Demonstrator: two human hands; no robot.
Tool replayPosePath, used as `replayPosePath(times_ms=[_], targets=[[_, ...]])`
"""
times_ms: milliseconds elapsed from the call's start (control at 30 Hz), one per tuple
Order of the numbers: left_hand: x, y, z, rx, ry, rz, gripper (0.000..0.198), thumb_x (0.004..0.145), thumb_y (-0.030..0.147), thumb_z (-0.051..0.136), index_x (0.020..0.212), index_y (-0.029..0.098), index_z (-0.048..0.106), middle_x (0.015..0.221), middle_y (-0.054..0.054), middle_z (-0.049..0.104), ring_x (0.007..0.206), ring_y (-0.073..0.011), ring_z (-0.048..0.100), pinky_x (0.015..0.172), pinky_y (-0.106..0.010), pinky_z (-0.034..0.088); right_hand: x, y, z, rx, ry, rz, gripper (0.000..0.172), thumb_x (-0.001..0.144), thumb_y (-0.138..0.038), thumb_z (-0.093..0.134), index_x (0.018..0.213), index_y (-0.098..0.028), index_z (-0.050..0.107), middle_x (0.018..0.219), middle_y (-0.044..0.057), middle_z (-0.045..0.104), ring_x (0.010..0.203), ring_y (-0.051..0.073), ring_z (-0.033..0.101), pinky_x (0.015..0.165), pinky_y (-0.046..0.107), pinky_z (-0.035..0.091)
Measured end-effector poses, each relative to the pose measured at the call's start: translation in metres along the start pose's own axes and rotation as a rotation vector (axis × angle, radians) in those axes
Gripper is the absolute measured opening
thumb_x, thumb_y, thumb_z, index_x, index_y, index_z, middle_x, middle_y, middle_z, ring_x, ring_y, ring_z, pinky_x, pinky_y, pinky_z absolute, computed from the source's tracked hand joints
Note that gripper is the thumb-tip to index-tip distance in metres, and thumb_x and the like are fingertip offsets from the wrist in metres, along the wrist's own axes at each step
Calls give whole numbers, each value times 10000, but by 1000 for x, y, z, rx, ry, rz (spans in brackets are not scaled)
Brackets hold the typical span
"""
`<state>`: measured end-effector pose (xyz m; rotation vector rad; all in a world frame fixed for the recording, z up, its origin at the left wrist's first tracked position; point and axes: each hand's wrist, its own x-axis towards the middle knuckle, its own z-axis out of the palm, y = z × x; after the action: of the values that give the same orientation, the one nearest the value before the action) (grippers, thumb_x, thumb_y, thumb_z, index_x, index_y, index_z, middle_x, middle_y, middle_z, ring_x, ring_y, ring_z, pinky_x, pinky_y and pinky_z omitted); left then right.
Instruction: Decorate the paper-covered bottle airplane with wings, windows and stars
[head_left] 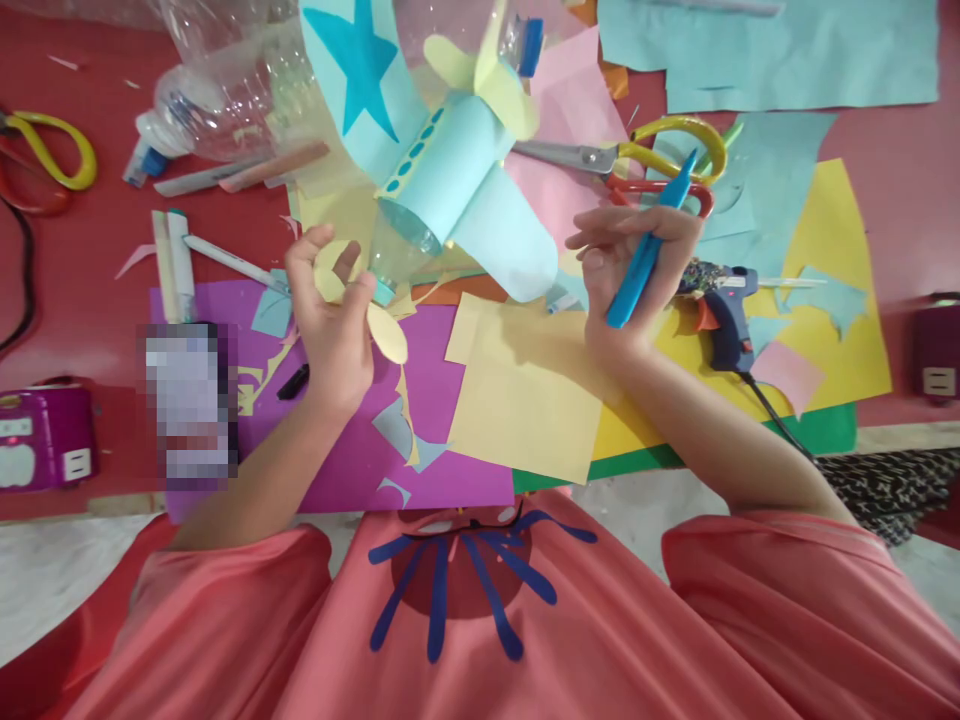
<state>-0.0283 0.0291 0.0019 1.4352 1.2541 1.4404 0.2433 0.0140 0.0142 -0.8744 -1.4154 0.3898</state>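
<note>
My left hand [334,320] pinches a pale yellow paper cut-out with rounded lobes [388,334] between thumb and fingers. Just beyond it lies a model plane [450,165], a clear plastic bottle wrapped in light blue paper. It has paper wings, one bearing a blue star [360,65], and pale yellow petal-like pieces [495,85] at its far end. The bottle's teal cap [383,291] points toward my left hand. In my right hand [637,270] a blue marker [651,245] is gripped, tip pointing up and away, above the table.
Yellow-handled scissors [600,157] lie beyond my right hand, and a glue gun [724,310] to its right. A phone [191,400], markers [172,265] and paper scraps are at left. Clear bottles [217,110] lie at the back left. A pale yellow sheet [532,385] sits in front.
</note>
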Motion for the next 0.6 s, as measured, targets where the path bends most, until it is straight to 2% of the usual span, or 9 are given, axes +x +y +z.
replayPosePath(times_ms=[133,200,300,367,467,600], targets=[[10,12,3,-238,160,-139,424,720,422,736,1078,290,553,1221,-28,583,1102,-229,629,693,-315,576,0,-4,-1,50,11,40,233,964,-420,618,1088,-348,434,1087,2,667,900,170,683,847,372,554],[16,19,5,-283,198,-122,335,687,352,707,980,251,580,1049,-30,642,976,-206,636,654,-305,557,0,-7,-2,38,34,39,238,961,-436,618,1093,-351,440,1097,3,671,905,178,697,821,372,549],[21,25,8,-321,252,-111,296,619,255,656,908,242,589,928,-11,708,827,-177,632,593,-286,525,0,-8,-3,-6,49,43,271,952,-483,610,1101,-343,432,1128,34,689,980,237,714,854,428,546],[23,26,10,-350,253,-159,327,564,211,622,887,243,590,849,2,730,749,-173,636,552,-280,509,1,-7,-3,-47,26,62,329,947,-567,573,1115,-338,407,1145,62,693,1062,275,711,925,475,546],[24,25,11,-370,211,-215,332,525,211,651,853,228,602,790,-10,732,702,-180,651,590,-314,548,1,-5,-3,-80,-58,101,388,952,-657,483,1167,-347,391,1187,70,697,1171,281,693,1001,495,553],[23,21,9,-352,166,-206,318,539,237,690,848,221,619,893,-45,713,767,-198,658,558,-309,540,-2,-1,-2,38,-222,70,374,974,-633,471,1268,-404,435,1269,12,702,1240,250,678,1033,476,582]])
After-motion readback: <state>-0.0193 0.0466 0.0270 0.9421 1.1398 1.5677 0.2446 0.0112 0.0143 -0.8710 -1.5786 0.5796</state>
